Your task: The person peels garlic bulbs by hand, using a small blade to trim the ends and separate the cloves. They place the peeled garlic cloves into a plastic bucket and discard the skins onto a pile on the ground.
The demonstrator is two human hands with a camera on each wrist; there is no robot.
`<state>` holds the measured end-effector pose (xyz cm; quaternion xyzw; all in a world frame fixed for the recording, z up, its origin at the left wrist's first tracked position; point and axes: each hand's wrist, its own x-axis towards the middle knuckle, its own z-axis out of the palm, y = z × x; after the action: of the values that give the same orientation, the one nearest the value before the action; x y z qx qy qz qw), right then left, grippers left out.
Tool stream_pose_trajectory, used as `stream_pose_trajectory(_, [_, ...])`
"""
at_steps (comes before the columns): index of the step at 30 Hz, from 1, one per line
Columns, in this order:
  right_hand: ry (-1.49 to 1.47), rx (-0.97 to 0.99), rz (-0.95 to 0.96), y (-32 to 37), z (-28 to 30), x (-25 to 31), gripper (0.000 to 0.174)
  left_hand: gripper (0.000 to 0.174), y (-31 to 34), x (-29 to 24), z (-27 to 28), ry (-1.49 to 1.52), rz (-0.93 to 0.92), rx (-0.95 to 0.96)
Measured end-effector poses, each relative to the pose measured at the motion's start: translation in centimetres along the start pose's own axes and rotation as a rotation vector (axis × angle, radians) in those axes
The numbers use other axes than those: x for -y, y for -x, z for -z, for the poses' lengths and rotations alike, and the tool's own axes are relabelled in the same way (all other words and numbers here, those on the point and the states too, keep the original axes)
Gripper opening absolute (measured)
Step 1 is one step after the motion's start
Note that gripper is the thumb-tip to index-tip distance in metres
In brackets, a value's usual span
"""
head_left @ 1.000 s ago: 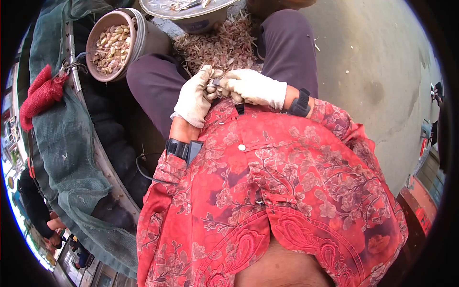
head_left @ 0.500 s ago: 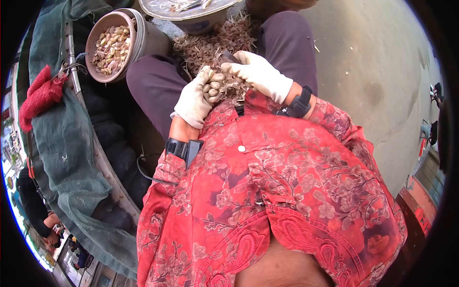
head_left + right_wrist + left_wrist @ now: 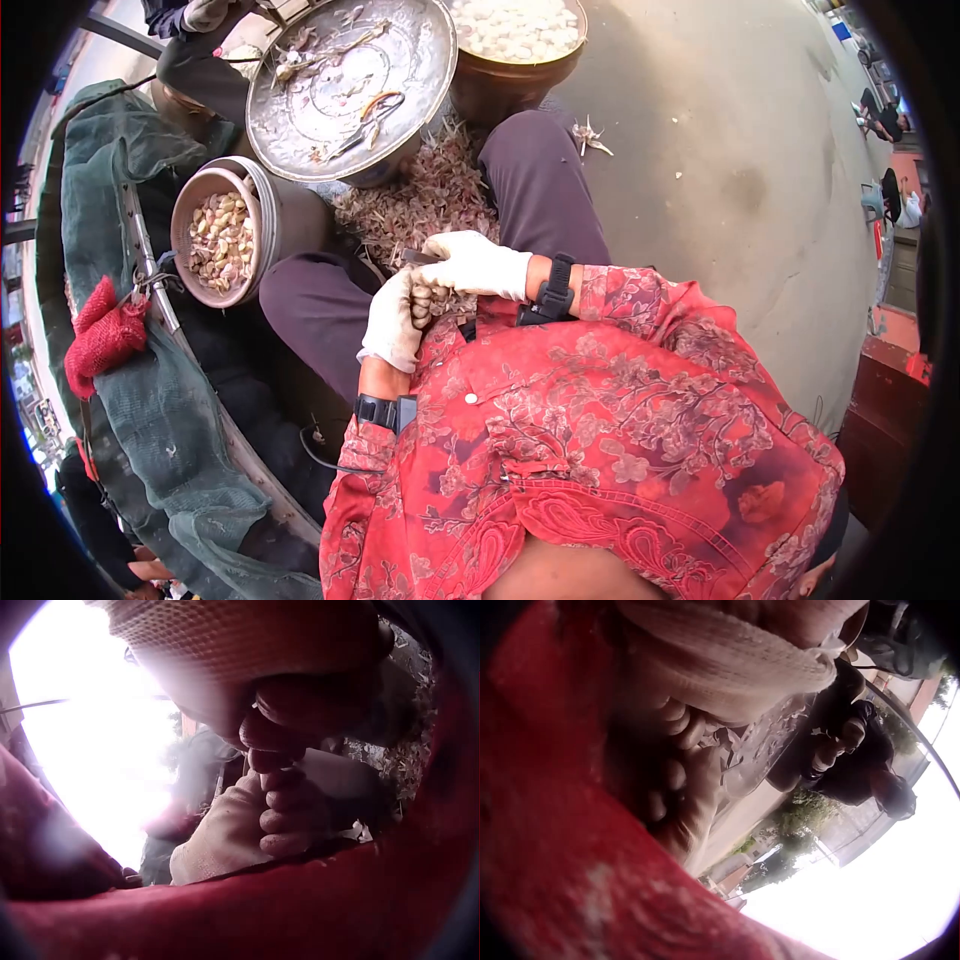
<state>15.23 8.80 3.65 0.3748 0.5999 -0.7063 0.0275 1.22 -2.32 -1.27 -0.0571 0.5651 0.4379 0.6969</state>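
The left grip [image 3: 392, 322] held garlic cloves [image 3: 432, 296] tight; the right grip [image 3: 478, 266] held a small knife [image 3: 418, 257], which could slip and cut a finger

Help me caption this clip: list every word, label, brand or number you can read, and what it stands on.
No text can be read.
The gloved left hand and right hand, the wrist strap, the metal tray and the bowl show no lettering; anything at the far edges is too small to read.
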Motion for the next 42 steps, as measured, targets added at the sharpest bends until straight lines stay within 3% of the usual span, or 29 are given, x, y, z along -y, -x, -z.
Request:
stream_pose_trajectory(1, [-0.059,0.026,-0.023,0.6,0.4,0.6,0.031,0.029,0.0,0.0,0.1,0.064,-0.058,0.098])
stream_pose_trajectory(2, [-0.030,0.010,-0.013,-0.1,0.7,-0.4,0.031,0.028,-0.2,-0.1,0.0,0.068,-0.033,0.050])
stream_pose_trajectory(3, [0.001,-0.035,0.028,-0.5,1.2,-0.7,0.028,0.029,0.6,-0.2,0.1,0.064,-0.099,0.183])
stream_pose_trajectory(4, [0.030,-0.079,0.066,-0.5,1.8,0.0,0.025,0.022,0.4,0.2,0.3,0.150,-0.071,0.091])
stream_pose_trajectory(5, [-0.118,-0.069,-0.022,-0.3,3.0,0.8,0.024,0.019,0.3,0.4,0.5,0.173,-0.055,0.098])
stream_pose_trajectory(8, [-0.460,-0.220,0.077,0.7,8.9,5.6,0.026,0.021,0.1,0.7,0.2,0.252,-0.104,0.228])
stream_pose_trajectory(9, [-0.769,-0.270,0.253,-0.2,10.9,5.2,0.027,0.021,0.2,0.9,0.2,0.247,-0.106,0.241])
stream_pose_trajectory(10, [-0.940,-0.320,0.254,0.2,12.9,6.8,0.029,0.020,0.2,0.9,0.2,0.214,-0.156,0.282])
stream_pose_trajectory(11, [-1.053,-0.248,0.369,-1.2,15.0,5.6,0.031,0.021,0.3,1.0,0.4,0.180,-0.204,0.322])
stream_pose_trajectory(13, [-0.910,-0.456,0.193,-0.1,14.5,7.5,0.033,0.028,0.4,0.7,0.0,0.200,-0.228,0.370])
stream_pose_trajectory(16, [-0.754,-0.346,0.188,-0.2,12.6,5.6,0.035,0.033,0.8,0.3,-0.6,0.096,-0.243,0.325])
stream_pose_trajectory(19, [-0.647,-0.277,0.121,-0.4,9.7,3.6,0.032,0.032,0.3,-0.4,0.2,0.103,-0.175,0.420])
stream_pose_trajectory(22, [-0.514,-0.238,0.067,0.5,6.8,3.2,0.031,0.031,2.0,-1.2,-0.8,-0.138,-0.216,0.147])
stream_pose_trajectory(28, [-0.357,-0.108,0.034,0.6,3.5,2.5,0.030,0.044,2.3,-1.8,-1.3,-0.136,-0.164,0.060])
stream_pose_trajectory(30, [-0.344,-0.096,0.031,0.3,2.7,1.8,0.027,0.052,2.0,-1.7,-1.2,0.071,-0.201,0.148])
stream_pose_trajectory(33, [-0.285,-0.058,0.019,0.7,2.4,1.7,0.029,0.062,1.7,-2.0,-0.7,0.345,-0.250,0.523])
stream_pose_trajectory(37, [-0.254,-0.020,0.011,1.3,1.9,1.8,0.035,0.059,1.8,-1.8,-0.3,0.618,-0.221,0.545])
stream_pose_trajectory(42, [-0.274,-0.005,0.025,1.7,1.2,1.3,0.031,0.046,2.2,-1.2,0.5,0.605,-0.247,0.545])
